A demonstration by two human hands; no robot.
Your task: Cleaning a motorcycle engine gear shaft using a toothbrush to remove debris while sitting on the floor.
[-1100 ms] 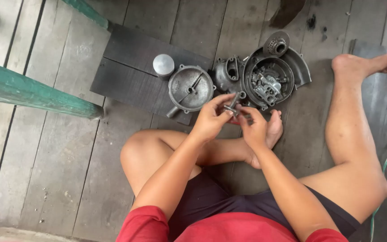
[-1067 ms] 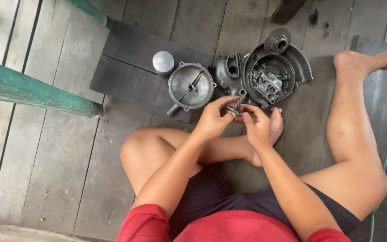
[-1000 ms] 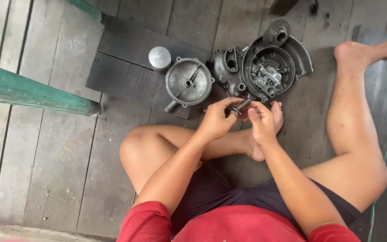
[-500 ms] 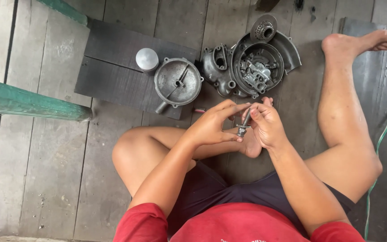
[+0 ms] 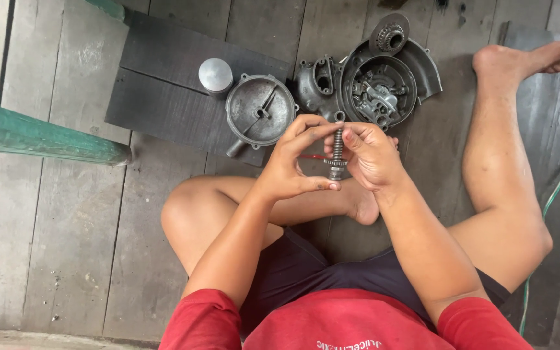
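At the far left I see a green rail [image 5: 40, 133] running over the plank floor [image 5: 53, 246]. Right of it a dark board [image 5: 163, 84] lies on the planks, and on its far right part stands a small silver cap [image 5: 215, 76]. Just beside the cap sits a round grey cover [image 5: 260, 110] with a short spout pointing near-left.

Near of the cover, my left hand [image 5: 293, 162] is raised above my folded leg. Its grip is closed: the thumb presses the lower end of a threaded bolt [image 5: 337, 150] and the forefingers curl over to the top end. The bolt stands almost upright between both hands, with a ring at its top and a nut or collar near its bottom. A thin red piece shows just left of it; I cannot tell what it is.

My right hand [image 5: 374, 155] clamps the bolt from the right, fingers wrapped close around its shaft.

Far of the hands lies a dark engine casing [image 5: 422, 68] with gears inside, a toothed wheel [image 5: 389, 35] at its far edge. At the far right a green hose [image 5: 555, 194] curves along the floor.
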